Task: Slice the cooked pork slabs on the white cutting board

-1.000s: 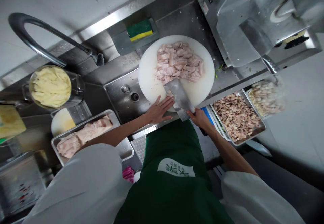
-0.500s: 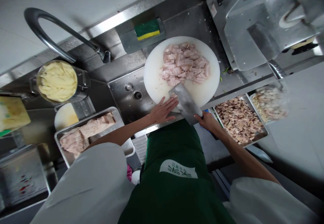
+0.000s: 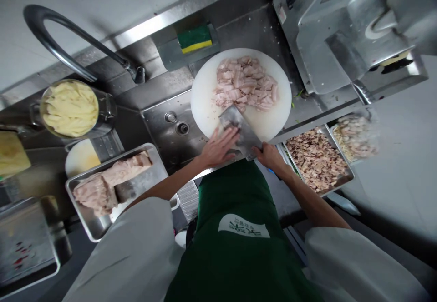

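Observation:
My right hand [image 3: 271,158] is closed round the handle of a cleaver [image 3: 246,134]. Its broad blade lies tilted over the near edge of a round white cutting board [image 3: 202,106]. With fingers stretched out, my left hand [image 3: 220,147] is at the left side of the blade, its fingertips over the metal. Whether they press on it I cannot tell. Beyond the blade, sliced pale meat [image 3: 244,81] is spread across the board. Any meat beneath the blade or my left palm is hidden.
A tray [image 3: 155,156] with large meat pieces [image 3: 97,193] stands left, below a pot of pale yellow slices [image 3: 70,108]. A faucet [image 3: 61,22] arches over the sink [image 3: 159,120]. Right are a tray of chopped meat [image 3: 316,158], another cleaver [image 3: 344,56] and a metal machine [image 3: 314,42].
My left fingers have come up over the cleaver blade from the small meat piece beside it. The cleaver has shifted slightly left. The whole view has moved a little.

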`<state>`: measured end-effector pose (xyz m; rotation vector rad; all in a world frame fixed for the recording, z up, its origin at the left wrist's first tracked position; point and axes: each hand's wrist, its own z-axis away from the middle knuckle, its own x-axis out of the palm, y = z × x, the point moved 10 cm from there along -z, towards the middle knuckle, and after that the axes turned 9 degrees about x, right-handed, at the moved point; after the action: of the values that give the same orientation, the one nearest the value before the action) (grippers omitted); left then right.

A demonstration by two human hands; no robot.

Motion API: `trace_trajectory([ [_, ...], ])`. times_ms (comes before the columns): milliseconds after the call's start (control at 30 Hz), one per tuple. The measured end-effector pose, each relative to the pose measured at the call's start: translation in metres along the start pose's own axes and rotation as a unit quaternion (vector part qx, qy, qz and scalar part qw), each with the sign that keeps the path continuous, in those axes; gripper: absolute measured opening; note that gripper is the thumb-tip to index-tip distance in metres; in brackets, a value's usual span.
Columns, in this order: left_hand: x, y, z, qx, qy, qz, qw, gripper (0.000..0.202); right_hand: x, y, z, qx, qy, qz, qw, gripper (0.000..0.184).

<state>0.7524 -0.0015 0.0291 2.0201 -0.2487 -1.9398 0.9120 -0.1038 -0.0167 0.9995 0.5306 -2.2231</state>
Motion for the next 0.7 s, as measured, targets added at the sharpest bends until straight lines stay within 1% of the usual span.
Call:
trace_trajectory([
  [33, 0.01, 0.003, -0.005, 0.008, -0.024, -0.001, 1.0, 0.074, -0.001, -0.001, 0.002, -0.003, 0.004, 0.0, 1.0, 0.045],
  [67, 0.019, 0.002, -0.007, 0.004, -0.04, -0.003, 0.999, 0.074, -0.002, -0.001, 0.004, -0.008, 0.008, -0.002, 1.0, 0.044],
  [133, 0.027, -0.011, -0.006, -0.034, -0.044, -0.011, 0.998, 0.075, -0.002, 0.005, 0.01, -0.019, 0.006, -0.003, 1.0, 0.043],
  [200, 0.022, -0.029, 0.0, -0.07, -0.022, -0.018, 0.997, 0.075, 0.0, 0.019, 0.019, -0.03, -0.003, -0.009, 0.999, 0.041],
  [267, 0.009, -0.044, 0.005, -0.095, 0.015, -0.021, 0.995, 0.073, 0.001, 0.041, 0.028, -0.03, -0.004, -0.034, 0.999, 0.037],
  [333, -0.005, -0.052, 0.004, -0.114, 0.062, -0.017, 0.991, 0.069, 0.005, 0.067, 0.034, -0.007, -0.007, -0.092, 0.996, 0.038],
  [400, -0.011, -0.051, -0.006, -0.12, 0.104, 0.0, 0.987, 0.062, 0.017, 0.09, 0.034, 0.033, -0.03, -0.174, 0.984, 0.044],
  [433, -0.01, -0.048, -0.014, -0.119, 0.12, 0.013, 0.986, 0.059, 0.024, 0.097, 0.032, 0.052, -0.045, -0.215, 0.974, 0.046],
  [500, -0.002, -0.04, -0.031, -0.115, 0.138, 0.042, 0.983, 0.054, 0.04, 0.104, 0.027, 0.075, -0.073, -0.286, 0.952, 0.048],
  [600, 0.015, -0.028, -0.047, -0.099, 0.128, 0.069, 0.984, 0.052, 0.056, 0.1, 0.015, 0.077, -0.088, -0.352, 0.929, 0.048],
  [700, 0.018, -0.02, -0.044, -0.08, 0.115, 0.052, 0.989, 0.055, 0.062, 0.088, 0.005, 0.053, -0.092, -0.375, 0.921, 0.045],
])
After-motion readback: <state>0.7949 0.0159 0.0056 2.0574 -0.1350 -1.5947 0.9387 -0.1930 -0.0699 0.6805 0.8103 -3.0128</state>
